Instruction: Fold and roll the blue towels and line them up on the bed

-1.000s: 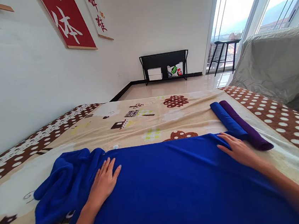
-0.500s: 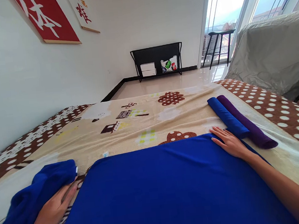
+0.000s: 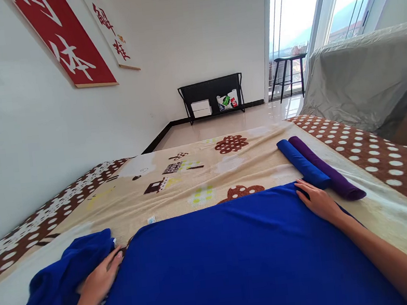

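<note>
**Blue cloth (image 3: 236,260) laid out flat on a cream patterned blanket (image 3: 172,199)**

The cloth's far right corner is covered by the right hand (image 3: 320,202), which is laid palm down with its fingers loosely spread. The left hand (image 3: 100,279) is set low at the cloth's left edge, against a bunched blue cloth (image 3: 54,289); whether any fabric is pinched there cannot be told.

The flat cloth is deep blue, plain and mostly smooth, with a few shallow creases near the right hand. Its far left corner is rounded, its far edge is slanted slightly upward to the right, and its near edge is cut off by the view. The bunched cloth is heaped in soft folds, and a small white tag (image 3: 114,241) is shown at its far end.

Just beyond the right hand, a blue roll (image 3: 302,163) and a purple roll (image 3: 327,168) are laid side by side. Past the far edge, a broad stretch of blanket is left open, bounded by brown borders (image 3: 382,160) with white dots.

A small label (image 3: 151,220) by the far edge is too small to be read. On the wall, 体 can be read on a red scroll (image 3: 68,45), and 解 and 难 on a white scroll (image 3: 111,31).
</note>
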The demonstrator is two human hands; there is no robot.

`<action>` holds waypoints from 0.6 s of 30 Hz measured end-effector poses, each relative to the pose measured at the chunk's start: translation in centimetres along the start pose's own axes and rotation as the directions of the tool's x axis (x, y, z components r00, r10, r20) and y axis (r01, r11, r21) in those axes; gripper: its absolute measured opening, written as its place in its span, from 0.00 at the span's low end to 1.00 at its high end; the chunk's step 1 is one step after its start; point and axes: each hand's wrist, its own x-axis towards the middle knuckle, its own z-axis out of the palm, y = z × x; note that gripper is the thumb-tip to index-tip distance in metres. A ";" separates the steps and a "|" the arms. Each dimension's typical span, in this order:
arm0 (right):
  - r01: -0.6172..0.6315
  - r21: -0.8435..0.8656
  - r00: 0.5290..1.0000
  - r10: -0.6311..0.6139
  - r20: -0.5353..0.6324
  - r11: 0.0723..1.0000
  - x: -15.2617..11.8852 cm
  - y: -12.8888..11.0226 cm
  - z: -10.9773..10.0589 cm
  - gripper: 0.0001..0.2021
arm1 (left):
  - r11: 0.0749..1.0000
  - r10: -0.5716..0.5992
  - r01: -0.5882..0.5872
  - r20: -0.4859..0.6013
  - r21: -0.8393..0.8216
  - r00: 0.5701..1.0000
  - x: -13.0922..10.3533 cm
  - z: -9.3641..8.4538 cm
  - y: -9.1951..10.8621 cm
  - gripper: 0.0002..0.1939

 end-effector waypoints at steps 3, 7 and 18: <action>-0.025 -0.022 0.999 0.026 0.027 0.999 -1.3 0.3 -0.1 0.29 | 0.996 0.087 -0.087 -0.010 -0.005 0.996 -0.5 1.1 2.7 0.34; -0.013 -0.036 0.994 0.017 0.107 0.999 -1.0 1.0 -0.3 0.34 | 0.951 0.309 -0.309 0.035 -0.008 0.950 -0.8 3.2 6.9 0.35; -0.102 -0.065 0.969 0.114 0.219 0.993 1.6 3.2 -0.9 0.36 | 0.968 0.249 -0.249 0.062 -0.013 0.966 0.8 5.1 7.6 0.31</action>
